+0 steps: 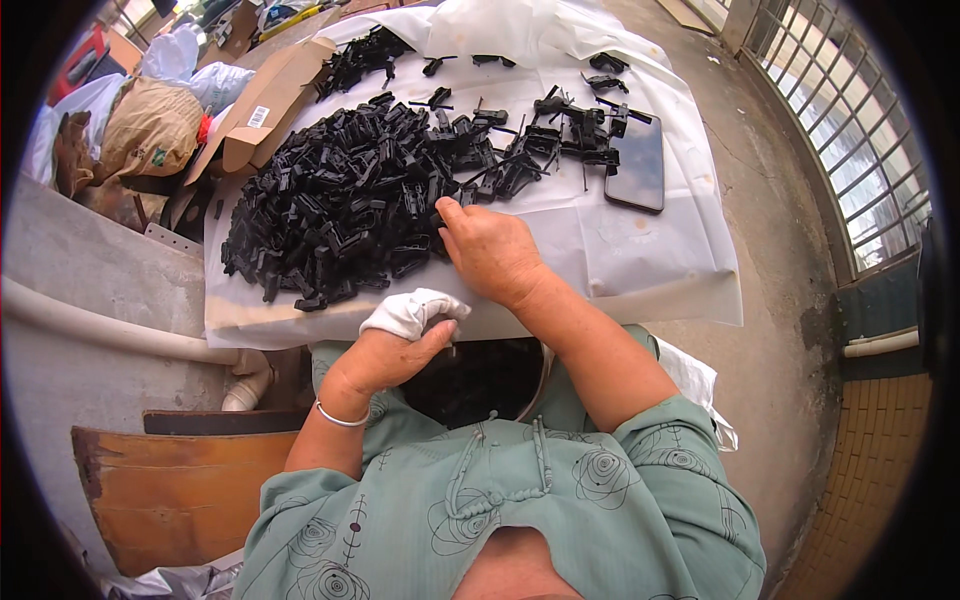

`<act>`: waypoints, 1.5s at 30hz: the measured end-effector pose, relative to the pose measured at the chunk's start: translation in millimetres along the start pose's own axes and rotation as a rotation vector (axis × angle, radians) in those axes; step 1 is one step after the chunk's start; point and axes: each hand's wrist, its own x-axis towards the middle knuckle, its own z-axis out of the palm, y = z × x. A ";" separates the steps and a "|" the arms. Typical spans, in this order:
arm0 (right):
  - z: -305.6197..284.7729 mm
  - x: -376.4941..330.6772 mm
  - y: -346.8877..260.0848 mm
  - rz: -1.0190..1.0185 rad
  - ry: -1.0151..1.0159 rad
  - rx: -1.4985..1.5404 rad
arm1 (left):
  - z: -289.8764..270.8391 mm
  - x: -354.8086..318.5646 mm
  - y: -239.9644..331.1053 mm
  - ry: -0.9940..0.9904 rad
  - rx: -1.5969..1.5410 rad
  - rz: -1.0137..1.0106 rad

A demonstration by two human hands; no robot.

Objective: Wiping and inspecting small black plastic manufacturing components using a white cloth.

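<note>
A big heap of small black plastic parts [335, 190] covers the left half of a table draped in white sheeting [560, 240]. At the heap's right edge is my right hand [490, 250], bare, its fingers curled together against the parts; whatever they pinch is hidden. My left hand [410, 335] wears a white cloth covering [413, 312] over the fingers and hovers by the table's front edge. Its thumb is bent in toward the fingers, and what lies between them I cannot make out. Below it, a dark round container [480, 380] sits at my lap.
Looser black parts with thin rods [525, 165] lie right of the heap, beside a dark phone [636, 165]. An open cardboard box [265, 115] leans at the table's left. Bags [150, 125] are piled beyond it. A white pipe [120, 330] runs along the left wall; a barred window [850, 130] stands right.
</note>
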 end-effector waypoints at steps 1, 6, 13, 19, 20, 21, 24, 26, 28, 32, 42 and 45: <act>1.3 1.0 1.2 -0.006 -0.006 -0.016 | 3.8 -1.4 -0.5 -0.054 -0.104 -0.050; -0.3 -0.1 2.8 -0.029 0.027 0.055 | 6.1 -1.2 -11.0 0.085 0.010 0.172; -10.5 -4.3 0.8 -0.063 0.180 0.273 | 11.1 9.1 -19.9 0.445 -0.399 0.106; -15.3 -7.7 -5.6 -0.083 0.135 0.385 | 8.1 21.1 -22.7 0.624 -0.488 0.105; -14.1 -7.6 -6.2 -0.085 0.136 0.386 | 10.1 23.6 -26.5 0.652 -0.462 0.142; -12.8 -8.2 -5.8 -0.125 0.126 0.397 | 11.7 25.8 -27.7 0.677 -0.438 0.178; -12.9 -10.0 -6.3 -0.170 0.096 0.409 | 10.9 26.2 -22.0 0.530 -0.500 0.137; -14.2 -10.7 -7.7 -0.178 0.075 0.413 | 12.7 27.1 -19.0 0.535 -0.547 0.160; -16.6 -11.4 -7.1 -0.191 0.094 0.414 | 13.1 27.2 -17.4 0.527 -0.606 0.144; -15.0 -14.6 -3.8 -0.169 0.064 0.396 | 14.8 28.6 -19.5 0.507 -0.627 0.153; -19.7 -23.3 2.9 -0.156 0.052 0.380 | 17.8 32.2 -21.2 0.484 -0.648 0.108; -19.7 -27.4 6.7 -0.143 0.044 0.359 | 19.1 35.1 -20.9 0.471 -0.634 0.106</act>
